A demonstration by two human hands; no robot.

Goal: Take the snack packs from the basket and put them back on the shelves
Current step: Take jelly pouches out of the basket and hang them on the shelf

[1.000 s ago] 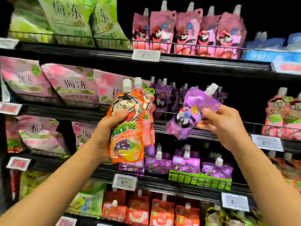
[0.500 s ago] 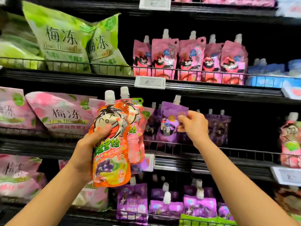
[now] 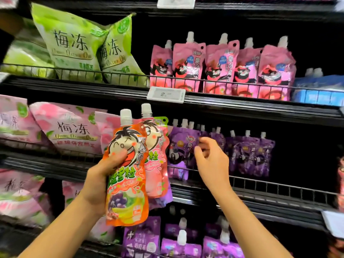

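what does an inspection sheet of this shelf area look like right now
surface: black wire-fronted shelves, stocked.
job's things: orange pouch and pink pouch held together; purple pouch standing in its shelf row.
clutter: nothing seen.
hands: left hand grips the pouches; right hand empty, fingers loosely curled by the purple row.
cables: nothing seen.
surroundings: green bags, pink spouted pouches, price tag.

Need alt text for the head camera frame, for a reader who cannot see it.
A person's left hand grips an orange spouted pouch with a pink pouch behind it, in front of store shelves. The right hand, fingers loosely curled and holding nothing, is at a row of purple pouches behind a wire rail. Pink pouches and green bags fill the shelf above.
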